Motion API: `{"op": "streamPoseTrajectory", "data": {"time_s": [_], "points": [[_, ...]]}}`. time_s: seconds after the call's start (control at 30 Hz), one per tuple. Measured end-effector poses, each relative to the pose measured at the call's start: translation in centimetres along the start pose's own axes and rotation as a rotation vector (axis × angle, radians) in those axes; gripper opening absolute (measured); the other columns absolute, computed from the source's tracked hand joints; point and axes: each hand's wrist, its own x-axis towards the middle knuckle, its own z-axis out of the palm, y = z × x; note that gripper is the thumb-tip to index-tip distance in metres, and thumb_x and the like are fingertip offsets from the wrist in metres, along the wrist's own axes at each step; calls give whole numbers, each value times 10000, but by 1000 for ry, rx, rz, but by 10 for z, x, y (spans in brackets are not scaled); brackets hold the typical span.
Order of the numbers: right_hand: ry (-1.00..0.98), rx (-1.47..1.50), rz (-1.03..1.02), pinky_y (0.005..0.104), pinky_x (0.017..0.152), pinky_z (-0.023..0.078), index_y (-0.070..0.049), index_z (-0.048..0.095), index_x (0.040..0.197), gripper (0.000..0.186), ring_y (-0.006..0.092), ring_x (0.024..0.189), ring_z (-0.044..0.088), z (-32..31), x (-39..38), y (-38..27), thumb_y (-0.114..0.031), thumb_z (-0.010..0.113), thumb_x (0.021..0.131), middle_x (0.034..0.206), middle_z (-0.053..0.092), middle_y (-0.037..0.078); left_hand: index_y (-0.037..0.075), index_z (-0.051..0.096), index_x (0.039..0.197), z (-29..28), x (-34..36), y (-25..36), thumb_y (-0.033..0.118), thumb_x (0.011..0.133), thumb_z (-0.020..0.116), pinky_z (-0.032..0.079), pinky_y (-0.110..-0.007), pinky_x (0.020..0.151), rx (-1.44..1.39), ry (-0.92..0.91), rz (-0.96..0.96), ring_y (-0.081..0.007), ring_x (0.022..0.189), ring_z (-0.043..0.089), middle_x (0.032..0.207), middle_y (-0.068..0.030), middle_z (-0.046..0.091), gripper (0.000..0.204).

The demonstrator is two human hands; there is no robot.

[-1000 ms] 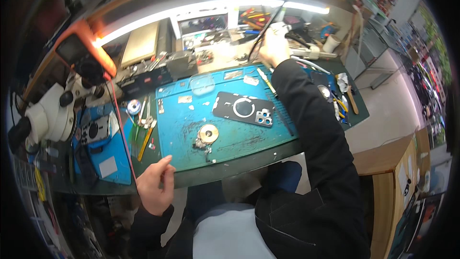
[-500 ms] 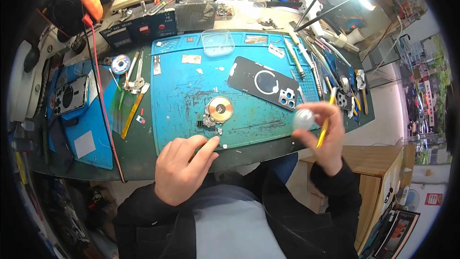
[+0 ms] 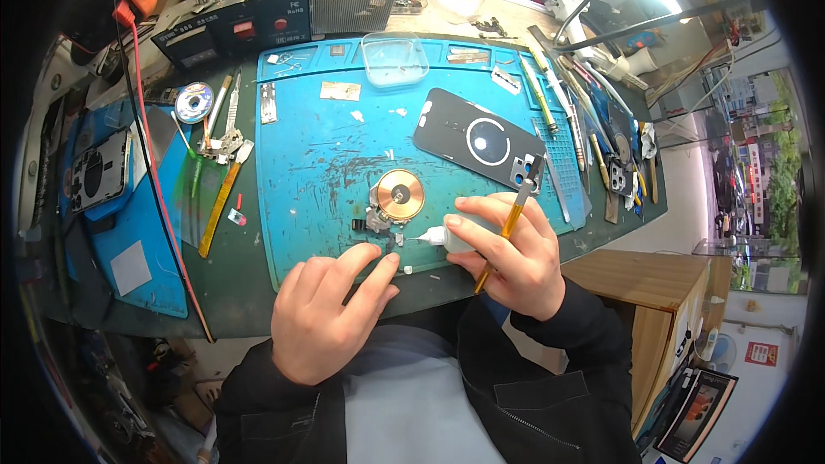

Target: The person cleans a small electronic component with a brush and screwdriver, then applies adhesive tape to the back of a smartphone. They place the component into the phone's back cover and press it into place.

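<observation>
The coil assembly (image 3: 399, 198) lies near the front edge of my blue mat (image 3: 296, 180), open room leftward. My right hand (image 3: 522, 268) pinches a nozzle bottle (image 3: 440, 237) and amber-handled tool (image 3: 513, 222); whether my left hand (image 3: 328, 308) pinches anything, I can't tell. Beyond, a dark box (image 3: 225, 27) bears white lettering.

White print marks the black box (image 3: 268, 41) beyond the left hand (image 3: 331, 309); well right of the right hand (image 3: 526, 262), a red sign (image 3: 761, 354) bears lettering.
</observation>
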Motion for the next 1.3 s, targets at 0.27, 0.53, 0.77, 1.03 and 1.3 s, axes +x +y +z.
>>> {"op": "streamPoseTrajectory", "data": {"time_s": [0.27, 0.53, 0.77, 1.03, 1.3], "points": [[-27, -32, -16, 392, 856, 553, -107, 749, 1216, 474, 264, 1024, 672, 1, 4, -1, -113, 874, 759, 1212, 715, 80, 90, 757, 1200, 0, 0, -1, 167, 789, 849, 510, -331, 740, -3, -4, 16, -180, 860, 608, 1206, -13, 672, 428], [-46, -88, -60, 380, 827, 553, -118, 753, 1215, 444, 252, 1018, 667, -2, 9, -1, -130, 855, 784, 1205, 717, 70, 95, 757, 1196, 2, 0, -2, 170, 786, 850, 503, -328, 726, 4, 7, 17, -172, 859, 607, 1206, -15, 674, 426], [-49, -128, -86, 381, 823, 554, -122, 755, 1197, 399, 246, 1013, 668, -3, 11, -4, -137, 836, 807, 1197, 718, 68, 96, 758, 1192, 2, 0, -2, 169, 783, 853, 502, -325, 722, 8, 16, 19, -170, 858, 605, 1207, -16, 674, 427], [-45, -112, -71, 384, 833, 543, -108, 744, 1208, 424, 255, 1021, 669, -3, 9, -3, -124, 840, 796, 1206, 716, 75, 95, 758, 1196, 1, 1, -1, 172, 785, 851, 506, -327, 731, 9, 2, 15, -174, 864, 605, 1217, -14, 673, 429], [214, 111, 245, 407, 955, 560, -14, 618, 1344, 492, 327, 1108, 706, -20, -19, 19, -129, 828, 915, 1244, 704, 171, 103, 767, 1190, 2, -1, 1, 124, 785, 847, 493, -344, 723, -9, 28, -8, -197, 819, 573, 1223, -8, 677, 414]]}}
